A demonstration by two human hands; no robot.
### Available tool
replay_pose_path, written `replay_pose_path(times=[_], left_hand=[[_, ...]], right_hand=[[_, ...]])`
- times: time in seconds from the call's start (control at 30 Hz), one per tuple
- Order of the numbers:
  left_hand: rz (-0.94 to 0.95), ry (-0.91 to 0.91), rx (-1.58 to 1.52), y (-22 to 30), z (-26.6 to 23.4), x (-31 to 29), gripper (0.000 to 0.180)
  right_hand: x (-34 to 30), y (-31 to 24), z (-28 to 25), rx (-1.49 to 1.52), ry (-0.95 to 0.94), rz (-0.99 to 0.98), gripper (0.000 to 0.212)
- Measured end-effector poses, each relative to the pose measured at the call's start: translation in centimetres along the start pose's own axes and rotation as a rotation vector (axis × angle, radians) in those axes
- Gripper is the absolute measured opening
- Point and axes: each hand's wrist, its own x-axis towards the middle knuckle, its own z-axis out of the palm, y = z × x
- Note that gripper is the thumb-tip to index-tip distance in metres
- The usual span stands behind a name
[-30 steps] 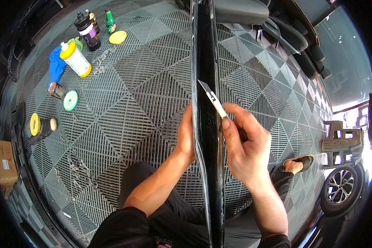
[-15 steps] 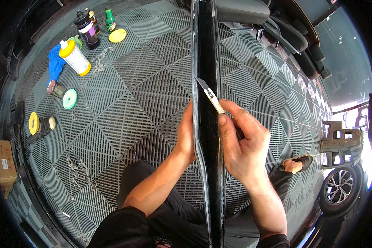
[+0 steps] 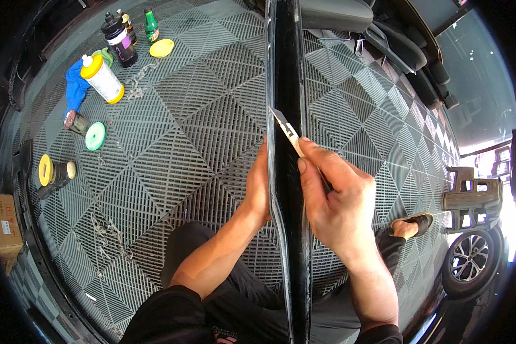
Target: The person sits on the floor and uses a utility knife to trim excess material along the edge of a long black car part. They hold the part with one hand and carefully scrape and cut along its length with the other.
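A narrow black car-door edge (image 3: 287, 74) stands upright in front of me, running from the top of the picture down between my legs. On its right side my right hand (image 3: 339, 189) pinches a slim utility knife (image 3: 292, 136) with thumb and forefinger. The knife tilts up and leftward across the edge, and its blade tip touches or nearly touches the left rim. My left hand (image 3: 259, 186) lies against the left face of the door, reaching upward with fingers stretched out. Part of that hand is hidden by the rim.
Left on the grey grid floor (image 3: 195, 132) are a white-and-yellow bottle (image 3: 104, 80), black bottle (image 3: 120, 43), green bottle (image 3: 151, 27), blue cloth (image 3: 75, 86), polishing pads (image 3: 96, 136) and a polisher (image 3: 56, 175). Right are car seats (image 3: 395, 49), a stool (image 3: 473, 198) and a wheel (image 3: 469, 261).
My right hand has shifted slightly left over the edge, bringing the knife's tip to the left rim. My left hand has stayed in place.
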Motion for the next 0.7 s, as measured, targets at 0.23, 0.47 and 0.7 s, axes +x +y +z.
replay_pose_path(times=[0.23,0.47,0.7], left_hand=[[-0.04,0.176,0.144,-0.1,0.6,0.0,0.059],[-0.049,0.16,0.221,0.2,0.8,-0.3,0.06],[-0.035,0.115,0.144,-0.1,0.2,-0.2,0.055]], right_hand=[[-0.1,-0.6,-0.6,-0.038,-0.014,0.005,0.021],[-0.4,-1.1,-0.9,-0.049,-0.056,0.046,0.021],[-0.5,-0.6,-0.7,0.01,0.0,0.02,0.021]])
